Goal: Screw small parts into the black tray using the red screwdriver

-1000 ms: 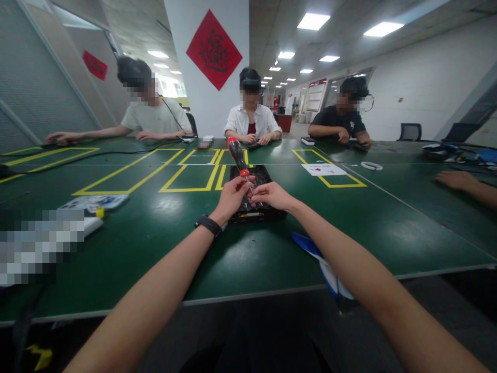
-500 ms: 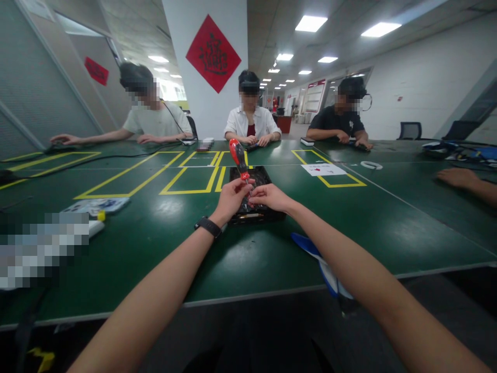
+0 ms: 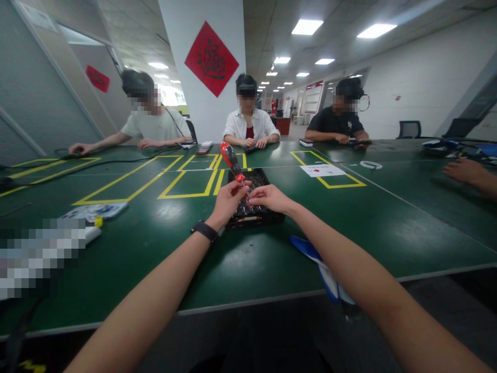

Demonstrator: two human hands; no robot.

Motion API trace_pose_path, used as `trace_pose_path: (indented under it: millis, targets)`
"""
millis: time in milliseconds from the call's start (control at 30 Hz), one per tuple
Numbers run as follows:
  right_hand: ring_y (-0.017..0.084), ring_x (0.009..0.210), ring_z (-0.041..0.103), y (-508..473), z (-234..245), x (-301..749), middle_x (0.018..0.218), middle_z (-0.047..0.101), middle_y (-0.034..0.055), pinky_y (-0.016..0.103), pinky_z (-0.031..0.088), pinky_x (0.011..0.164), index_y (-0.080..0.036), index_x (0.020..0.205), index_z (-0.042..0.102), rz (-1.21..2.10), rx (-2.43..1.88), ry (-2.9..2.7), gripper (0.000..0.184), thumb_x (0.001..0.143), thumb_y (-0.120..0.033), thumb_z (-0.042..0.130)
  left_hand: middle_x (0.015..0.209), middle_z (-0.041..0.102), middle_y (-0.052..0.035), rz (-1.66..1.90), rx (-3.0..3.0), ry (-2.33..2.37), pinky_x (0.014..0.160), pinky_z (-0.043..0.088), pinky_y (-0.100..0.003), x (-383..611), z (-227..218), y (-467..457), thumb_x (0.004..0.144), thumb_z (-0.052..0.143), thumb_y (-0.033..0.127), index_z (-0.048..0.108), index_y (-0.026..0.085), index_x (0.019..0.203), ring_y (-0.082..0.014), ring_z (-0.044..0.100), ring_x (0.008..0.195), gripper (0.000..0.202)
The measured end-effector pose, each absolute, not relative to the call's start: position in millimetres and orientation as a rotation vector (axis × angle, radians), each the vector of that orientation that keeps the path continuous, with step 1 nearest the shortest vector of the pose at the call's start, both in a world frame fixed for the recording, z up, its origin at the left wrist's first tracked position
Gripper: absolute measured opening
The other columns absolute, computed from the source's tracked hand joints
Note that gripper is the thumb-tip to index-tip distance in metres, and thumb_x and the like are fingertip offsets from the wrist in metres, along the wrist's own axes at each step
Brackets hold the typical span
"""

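A red and black screwdriver (image 3: 231,159) leans to the left, its handle up and its shaft pointing down toward a black case (image 3: 256,222). My left hand (image 3: 227,201), with a dark band on the wrist, pinches the shaft just below the handle. At the lower end of the shaft my right hand (image 3: 273,199) has its thumb and fingertips pressed together. Whatever lies between those fingertips is too small to make out. The case lies flat on the green table (image 3: 248,274), and both hands hide part of its top.
Under my right forearm lies a blue and white object (image 3: 308,247). A printed paper sheet (image 3: 324,170) and a white ring (image 3: 370,165) lie farther right. Cables (image 3: 116,159) cross the left side. Several people sit around; one hand (image 3: 464,170) rests at right.
The screwdriver's handle has tipped farther left, with my left hand moving slightly left on it. My right hand stays pinched near the tip. The whole view has shifted a little.
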State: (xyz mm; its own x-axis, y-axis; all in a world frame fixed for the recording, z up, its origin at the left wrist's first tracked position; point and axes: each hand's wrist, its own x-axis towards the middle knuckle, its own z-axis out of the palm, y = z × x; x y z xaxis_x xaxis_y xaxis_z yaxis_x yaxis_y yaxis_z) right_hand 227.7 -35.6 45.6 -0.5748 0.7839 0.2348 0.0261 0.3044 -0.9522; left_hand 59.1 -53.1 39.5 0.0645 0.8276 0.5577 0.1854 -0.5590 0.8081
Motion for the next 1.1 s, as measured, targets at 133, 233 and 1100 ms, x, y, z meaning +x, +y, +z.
trace_pose_path:
  millis: [133,233,1100]
  targets:
    - [0.012,0.068,0.063,-37.4,47.1,226.1,0.070,0.069,0.0032,0.028,0.049,0.075,-0.011,0.077,0.064,1.269,-0.756,-1.861,0.022,0.063,-0.025,0.073,0.085,0.068,-0.0049,1.529,1.786,0.978,0.068,0.046,-0.027,58.4,38.4,-51.0,0.075,0.061,0.039,0.067,0.015,0.100,-0.0142,0.058,0.070,0.035]
    - [0.011,0.068,0.063,-39.4,48.5,223.0,0.071,0.068,0.0027,0.027,0.049,0.073,-0.011,0.077,0.064,1.225,-0.807,-1.857,0.021,0.062,-0.023,0.074,0.087,0.067,-0.0056,1.528,1.809,0.936,0.069,0.046,-0.028,57.4,39.0,-50.5,0.077,0.060,0.037,0.067,0.014,0.099,-0.0145,0.058,0.072,0.033]
    - [0.008,0.063,0.060,-43.1,51.0,219.6,0.069,0.065,-0.0006,0.025,0.049,0.070,-0.012,0.077,0.061,1.238,-0.797,-1.802,0.028,0.056,-0.019,0.078,0.086,0.068,-0.0051,1.536,1.842,0.985,0.067,0.044,-0.027,56.9,42.7,-54.7,0.077,0.060,0.035,0.067,0.014,0.098,-0.0148,0.058,0.071,0.031]
